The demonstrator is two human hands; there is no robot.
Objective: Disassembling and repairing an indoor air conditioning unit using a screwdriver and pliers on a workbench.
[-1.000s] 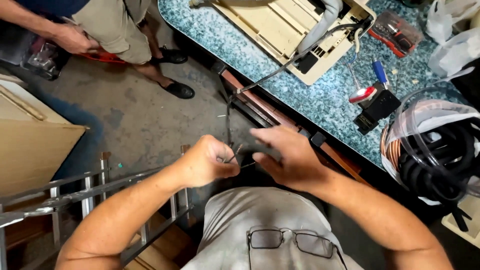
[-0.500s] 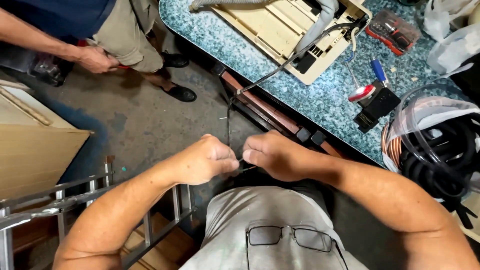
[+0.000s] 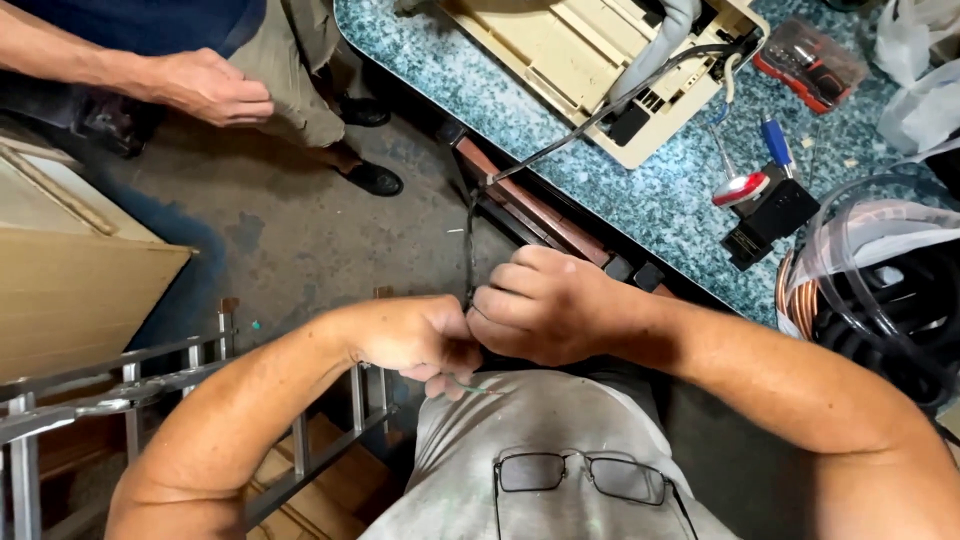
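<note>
A black cable (image 3: pixel 560 150) runs from the cream-coloured appliance casing (image 3: pixel 590 60) on the speckled worktop (image 3: pixel 660 200) down over its edge to my hands. My left hand (image 3: pixel 420 340) and my right hand (image 3: pixel 545 305) are pressed together just above my grey shirt, both closed around the cable's lower end. Thin wire ends stick out below my left fist. The cable's tip is hidden inside my fingers.
Another person stands at top left, a hand (image 3: pixel 205 85) held out over the concrete floor. On the worktop lie a black relay block (image 3: pixel 770 215), a blue-handled tool (image 3: pixel 775 140) and a red case (image 3: pixel 810 60). Coiled tubing (image 3: pixel 880 300) sits right; a metal ladder (image 3: pixel 150 390) lies left.
My right hand has slid left until it meets my left hand on the cable end. The view has shifted closer. The other person's hand has come away from the red object on the floor.
</note>
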